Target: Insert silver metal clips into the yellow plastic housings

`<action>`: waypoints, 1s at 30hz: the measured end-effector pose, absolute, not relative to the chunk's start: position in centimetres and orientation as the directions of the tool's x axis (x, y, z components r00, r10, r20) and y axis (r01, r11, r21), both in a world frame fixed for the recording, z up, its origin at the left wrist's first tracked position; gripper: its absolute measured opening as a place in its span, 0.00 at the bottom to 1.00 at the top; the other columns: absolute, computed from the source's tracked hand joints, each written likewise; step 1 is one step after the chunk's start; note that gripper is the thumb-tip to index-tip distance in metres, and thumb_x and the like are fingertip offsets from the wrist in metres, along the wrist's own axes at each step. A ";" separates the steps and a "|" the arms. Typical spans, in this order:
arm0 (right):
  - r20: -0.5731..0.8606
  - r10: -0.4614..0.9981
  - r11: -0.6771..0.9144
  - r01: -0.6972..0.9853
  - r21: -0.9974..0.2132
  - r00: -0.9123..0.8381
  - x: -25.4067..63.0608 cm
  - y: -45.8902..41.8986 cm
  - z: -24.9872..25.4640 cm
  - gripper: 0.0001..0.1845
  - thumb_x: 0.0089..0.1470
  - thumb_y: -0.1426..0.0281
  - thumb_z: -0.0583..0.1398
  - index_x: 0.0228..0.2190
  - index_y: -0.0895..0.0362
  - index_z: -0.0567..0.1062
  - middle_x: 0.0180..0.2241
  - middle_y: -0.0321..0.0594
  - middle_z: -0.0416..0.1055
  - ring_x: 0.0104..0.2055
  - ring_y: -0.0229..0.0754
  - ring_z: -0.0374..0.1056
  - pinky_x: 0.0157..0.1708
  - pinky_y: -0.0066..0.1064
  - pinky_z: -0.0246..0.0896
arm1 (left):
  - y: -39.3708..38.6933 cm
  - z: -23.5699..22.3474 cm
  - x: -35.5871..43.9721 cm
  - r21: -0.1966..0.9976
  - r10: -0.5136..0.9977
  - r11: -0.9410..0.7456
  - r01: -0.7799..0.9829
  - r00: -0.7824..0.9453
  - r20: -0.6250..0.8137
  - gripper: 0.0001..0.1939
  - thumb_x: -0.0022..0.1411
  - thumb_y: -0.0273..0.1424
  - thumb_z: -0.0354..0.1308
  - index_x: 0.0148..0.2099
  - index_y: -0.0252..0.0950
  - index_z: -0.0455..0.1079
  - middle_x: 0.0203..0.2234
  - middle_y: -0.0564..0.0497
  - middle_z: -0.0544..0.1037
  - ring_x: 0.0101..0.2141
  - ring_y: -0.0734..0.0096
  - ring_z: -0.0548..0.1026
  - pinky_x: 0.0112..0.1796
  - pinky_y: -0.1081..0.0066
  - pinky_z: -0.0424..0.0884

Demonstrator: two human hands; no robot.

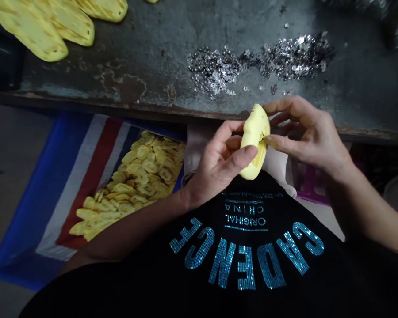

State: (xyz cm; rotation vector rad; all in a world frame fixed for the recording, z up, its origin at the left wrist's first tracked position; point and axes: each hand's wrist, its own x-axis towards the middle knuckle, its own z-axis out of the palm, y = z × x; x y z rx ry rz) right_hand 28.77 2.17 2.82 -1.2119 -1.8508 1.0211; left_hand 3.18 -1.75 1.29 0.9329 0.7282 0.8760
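A black, blue-lettered fabric shirt fronts the left hand, clamped on a hollow, yellow, plastic-like piece, seemingly needing steadiness while the right hand's parted fingers probe it.

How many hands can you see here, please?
2: the left hand grips the left side of the yellow piece; the right hand touches its right side. No others show.

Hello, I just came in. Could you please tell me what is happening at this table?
A person holds a yellow molded piece in the left hand, while the fingers of the right hand touch its open side. Small shiny metal parts lie scattered on the worn table. More yellow pieces lie at its far left. Below, many similar pieces fill part of a blue bin.
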 end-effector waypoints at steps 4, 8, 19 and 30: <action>0.147 0.905 0.318 0.404 -0.858 -0.400 28.4 3.1 3.1 0.29 0.60 0.52 0.79 0.57 0.47 0.83 0.59 0.44 0.85 0.52 0.53 0.83 0.49 0.45 0.88 | -1.9 1.5 3.4 0.933 0.880 0.251 -0.259 0.461 -0.109 0.28 0.73 0.50 0.76 0.67 0.50 0.73 0.49 0.51 0.86 0.43 0.66 0.84 0.42 0.70 0.83; 0.169 0.887 0.350 0.388 -0.852 -0.429 28.1 3.4 1.9 0.29 0.60 0.58 0.78 0.59 0.49 0.80 0.58 0.46 0.84 0.47 0.50 0.83 0.43 0.41 0.86 | -1.8 1.3 3.2 0.954 0.866 0.196 -0.226 0.496 -0.060 0.28 0.71 0.45 0.79 0.66 0.50 0.73 0.47 0.53 0.83 0.41 0.69 0.81 0.41 0.71 0.81; 0.385 0.907 0.419 0.306 -0.855 -0.168 27.6 1.5 -3.6 0.34 0.62 0.45 0.75 0.63 0.45 0.79 0.53 0.42 0.82 0.49 0.51 0.83 0.44 0.41 0.85 | -0.8 2.1 2.6 1.000 0.834 0.019 -0.002 0.552 -0.015 0.38 0.67 0.40 0.82 0.74 0.51 0.71 0.53 0.49 0.86 0.44 0.61 0.85 0.43 0.65 0.83; 0.604 0.784 0.517 0.387 -0.763 0.144 26.9 1.3 -6.5 0.43 0.62 0.31 0.66 0.69 0.37 0.72 0.54 0.49 0.78 0.53 0.64 0.81 0.53 0.65 0.84 | 0.3 2.0 2.7 0.970 0.804 -0.243 -0.008 0.558 0.206 0.51 0.55 0.41 0.90 0.78 0.48 0.78 0.61 0.41 0.86 0.55 0.50 0.87 0.55 0.55 0.90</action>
